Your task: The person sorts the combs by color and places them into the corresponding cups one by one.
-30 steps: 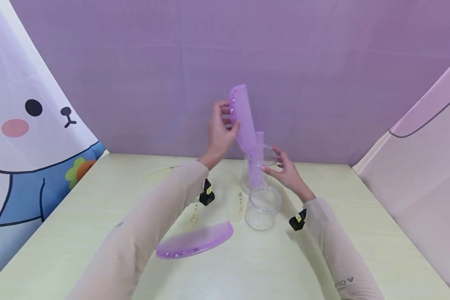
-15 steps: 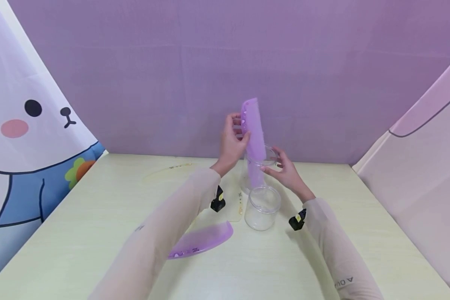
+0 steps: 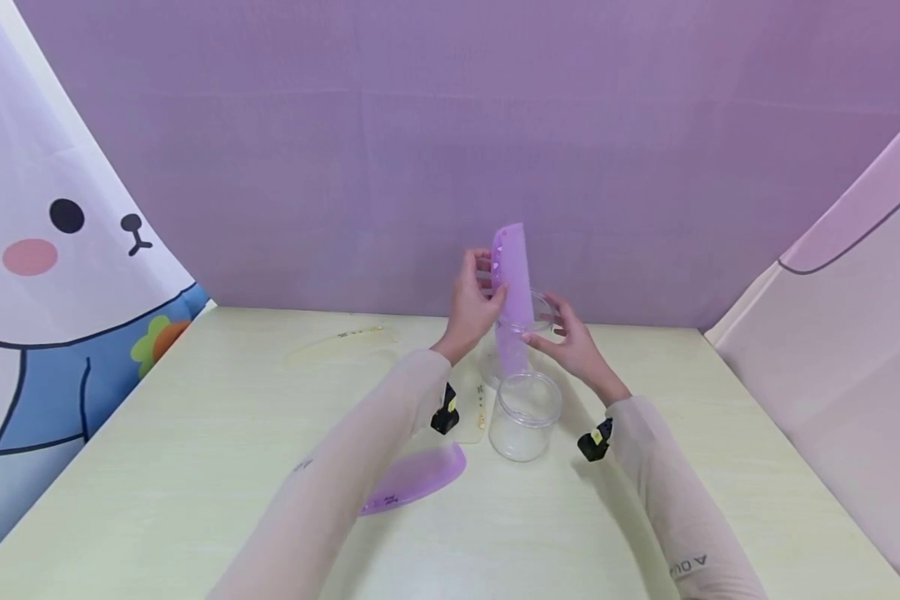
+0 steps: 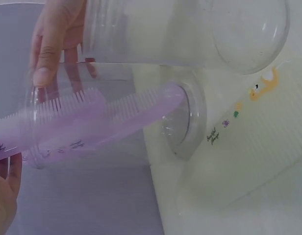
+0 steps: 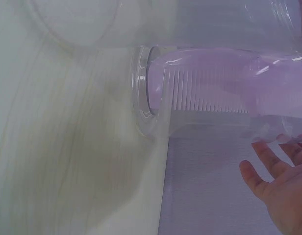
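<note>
My left hand pinches a purple comb between thumb and fingers, upright over the rear clear plastic jar. The comb's lower end is inside the jar's mouth, as the left wrist view shows. A second purple comb stands inside that jar, reaching its bottom. With thumb and fingers around the upper part, my right hand holds the rear jar. Another purple comb lies on the table, partly hidden by my left sleeve.
A second clear jar stands just in front of the rear one. Pale see-through combs with small printed pictures lie on the light table, one of them farther left. A purple cloth hangs behind the table.
My left hand has moved down and slightly right, lowering the comb from above the jar until its lower end is inside. The right hand and both jars have stayed in place.
</note>
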`<state>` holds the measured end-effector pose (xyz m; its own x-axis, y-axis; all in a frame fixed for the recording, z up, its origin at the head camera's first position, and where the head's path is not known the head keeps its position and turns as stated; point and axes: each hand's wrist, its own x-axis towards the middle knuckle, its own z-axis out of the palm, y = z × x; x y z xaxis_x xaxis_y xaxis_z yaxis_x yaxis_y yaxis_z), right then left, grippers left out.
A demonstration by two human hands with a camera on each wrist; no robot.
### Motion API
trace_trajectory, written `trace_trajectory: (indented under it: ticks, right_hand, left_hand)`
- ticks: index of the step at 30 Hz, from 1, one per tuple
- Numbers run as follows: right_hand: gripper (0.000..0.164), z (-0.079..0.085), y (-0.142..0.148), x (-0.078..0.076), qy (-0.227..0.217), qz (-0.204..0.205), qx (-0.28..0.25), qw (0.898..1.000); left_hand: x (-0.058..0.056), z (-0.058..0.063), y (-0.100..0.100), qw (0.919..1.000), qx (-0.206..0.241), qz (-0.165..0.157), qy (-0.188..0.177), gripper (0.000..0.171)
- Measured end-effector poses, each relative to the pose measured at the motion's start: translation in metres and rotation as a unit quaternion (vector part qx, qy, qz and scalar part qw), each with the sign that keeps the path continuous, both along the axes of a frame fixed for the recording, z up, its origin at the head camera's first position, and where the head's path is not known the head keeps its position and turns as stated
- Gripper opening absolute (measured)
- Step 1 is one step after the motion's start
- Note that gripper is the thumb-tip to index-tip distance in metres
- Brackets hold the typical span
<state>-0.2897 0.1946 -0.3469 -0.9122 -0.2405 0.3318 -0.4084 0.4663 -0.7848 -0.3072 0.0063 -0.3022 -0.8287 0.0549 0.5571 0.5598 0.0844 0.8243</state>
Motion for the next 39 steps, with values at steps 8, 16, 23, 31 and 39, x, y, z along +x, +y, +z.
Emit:
trace_trajectory:
  ticks: [8,16,23,31,39]
  right_hand:
    - [0.08,-0.001,0.002,-0.001,0.001,-0.001,-0.002,1.0]
    - [0.081,0.0,0.003,-0.001,0.001,-0.001,-0.002,1.0]
    - [0.082,0.0,0.004,0.0,0.004,-0.004,0.007,1.0]
    - [0.082,0.001,0.003,0.001,0.004,-0.004,0.006,1.0]
    - [0.083,0.0,0.003,-0.001,0.0,-0.001,0.006,1.0]
  left_hand:
    - [-0.002,-0.004,0.002,0.9997,-0.022,-0.005,-0.007,0.054]
    - [-0.006,-0.003,0.002,0.9982,-0.059,-0.012,-0.007,0.051]
    - [-0.009,-0.004,0.001,0.9979,-0.062,-0.016,-0.008,0.038]
    - [-0.01,-0.007,-0.003,0.9977,-0.063,-0.02,-0.014,0.029]
    - [-0.012,-0.01,-0.004,0.9954,-0.091,-0.008,-0.029,0.037]
